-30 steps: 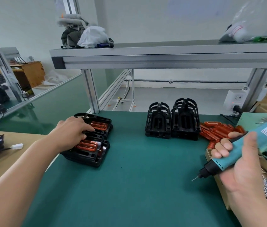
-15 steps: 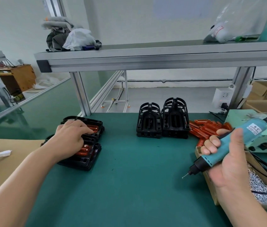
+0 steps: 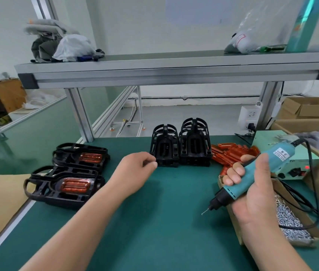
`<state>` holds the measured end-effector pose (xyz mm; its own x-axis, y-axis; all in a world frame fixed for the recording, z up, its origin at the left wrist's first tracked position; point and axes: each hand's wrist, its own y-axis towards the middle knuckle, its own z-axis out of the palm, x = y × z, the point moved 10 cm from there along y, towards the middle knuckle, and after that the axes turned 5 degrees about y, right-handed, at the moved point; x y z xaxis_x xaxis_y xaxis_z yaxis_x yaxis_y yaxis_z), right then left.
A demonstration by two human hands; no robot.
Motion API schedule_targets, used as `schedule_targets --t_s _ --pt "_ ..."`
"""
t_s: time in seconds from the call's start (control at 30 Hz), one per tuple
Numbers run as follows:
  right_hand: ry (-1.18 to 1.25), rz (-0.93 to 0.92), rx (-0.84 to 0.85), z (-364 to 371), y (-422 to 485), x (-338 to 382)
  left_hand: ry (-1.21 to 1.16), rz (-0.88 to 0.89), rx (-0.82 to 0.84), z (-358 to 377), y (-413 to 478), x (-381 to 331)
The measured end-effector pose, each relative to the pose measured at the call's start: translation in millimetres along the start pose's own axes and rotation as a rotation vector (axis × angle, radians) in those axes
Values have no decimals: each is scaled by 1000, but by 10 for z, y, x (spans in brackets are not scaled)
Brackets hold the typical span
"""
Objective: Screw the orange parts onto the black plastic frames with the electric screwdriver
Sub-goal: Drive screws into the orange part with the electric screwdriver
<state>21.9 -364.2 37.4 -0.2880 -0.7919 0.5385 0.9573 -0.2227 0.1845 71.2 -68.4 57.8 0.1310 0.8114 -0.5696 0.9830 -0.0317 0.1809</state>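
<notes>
On the green bench mat (image 3: 164,231), two black plastic frames (image 3: 43,192) fitted with orange parts lie flat at the left. Two upright frames (image 3: 193,151) stand at the back centre, just beside a loose pile of orange parts (image 3: 231,153). The left hand (image 3: 133,173) hovers before the upright frames, fingers loosely curled, nothing visible in them, while the right hand (image 3: 256,196) grips the teal electric screwdriver (image 3: 242,184), bit angled down-left above the mat.

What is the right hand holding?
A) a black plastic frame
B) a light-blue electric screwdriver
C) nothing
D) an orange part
B: the right hand has its fingers and thumb wrapped round the light-blue electric screwdriver, whose tip points down towards the green table.
</notes>
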Motion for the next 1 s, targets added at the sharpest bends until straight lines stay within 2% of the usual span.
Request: schedule_targets --t_s 0.17,0.43,0.87,1.0 --pt "12 10 -26 -61 20 -7 -108 -28 -19 353 505 -417" --pt "25 13 -61 -157 58 -48 16 -54 -49 606 1141 -655" --pt "34 10 -82 -177 56 -35 119 -41 -13 715 1299 -720" --pt "35 7 -79 -175 56 -28 75 -70 15 735 1305 -737"
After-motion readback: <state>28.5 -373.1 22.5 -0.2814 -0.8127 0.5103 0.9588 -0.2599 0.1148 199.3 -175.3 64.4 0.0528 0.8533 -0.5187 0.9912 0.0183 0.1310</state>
